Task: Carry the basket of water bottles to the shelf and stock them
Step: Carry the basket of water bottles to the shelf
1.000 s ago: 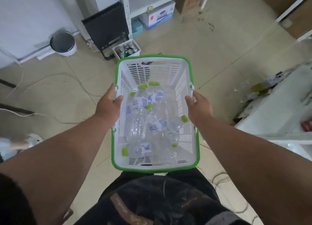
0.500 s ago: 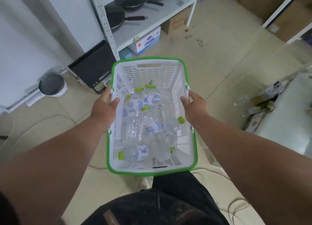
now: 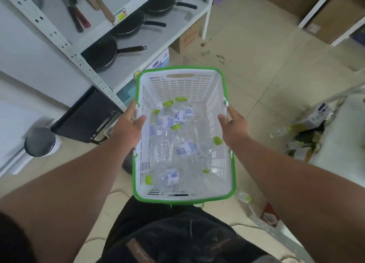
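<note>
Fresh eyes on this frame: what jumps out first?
The white basket with a green rim, centre frame, gripped at its sides by the left hand and right hand. Clear water bottles with green caps lie jumbled inside. Black frying pans sit on the shelf upper left.

Left hand fingers hidden behind basket wall; bin blurred
</note>
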